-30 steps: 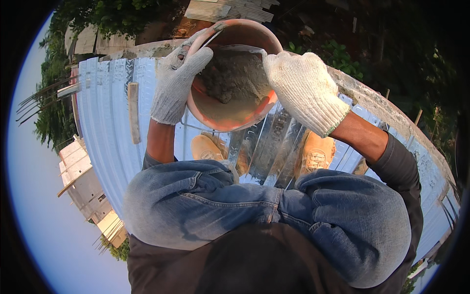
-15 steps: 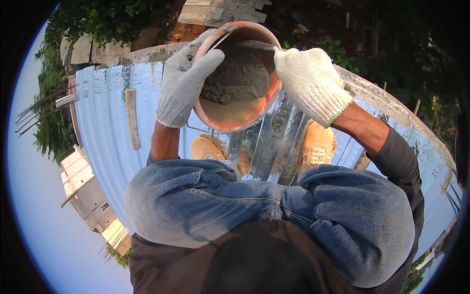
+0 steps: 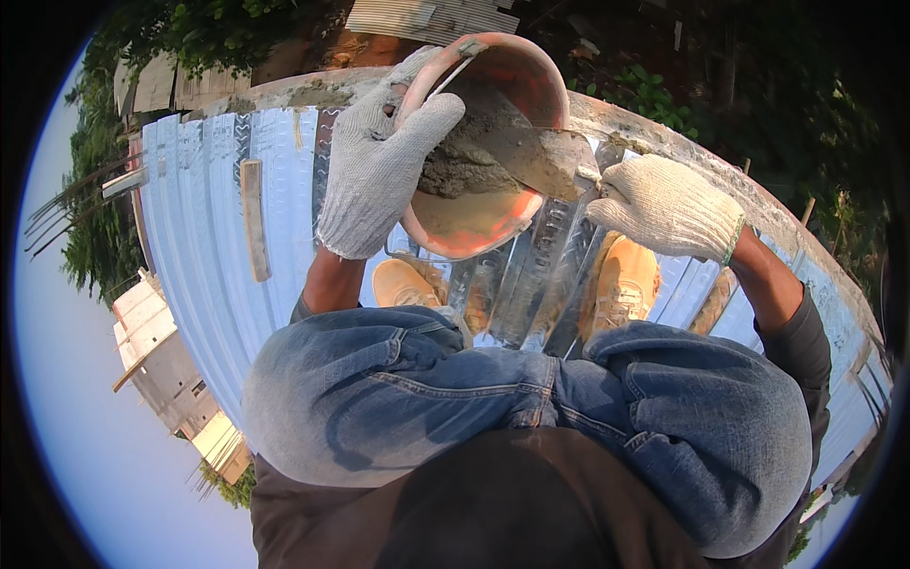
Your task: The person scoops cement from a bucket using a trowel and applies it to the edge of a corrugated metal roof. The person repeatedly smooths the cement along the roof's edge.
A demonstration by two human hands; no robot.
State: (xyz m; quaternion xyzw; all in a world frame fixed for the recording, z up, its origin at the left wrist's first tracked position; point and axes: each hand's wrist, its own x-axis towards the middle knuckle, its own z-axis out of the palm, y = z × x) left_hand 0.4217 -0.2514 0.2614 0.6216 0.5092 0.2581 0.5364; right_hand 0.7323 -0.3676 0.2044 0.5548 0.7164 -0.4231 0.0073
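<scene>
Mortar (image 3: 464,169) fills our round orange bucket (image 3: 474,223); left hand (image 3: 374,175) grips its rim, right hand (image 3: 668,207) clasps a flat steel trowel (image 3: 540,156).

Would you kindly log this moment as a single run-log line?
left hand: grips rim of tilted orange bucket | right hand: holds trowel in wet mortar | surface: corrugated metal roof

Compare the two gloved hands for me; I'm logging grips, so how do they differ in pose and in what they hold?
The left hand in its white knit glove wraps over the rim of the tilted orange plastic bucket; the right hand grips the handle of the mortar-smeared metal trowel. The left hand's fingers curl into the bucket; the right hand is a closed fist beside it. Both wear matching gloves above the corrugated metal roof.
</scene>
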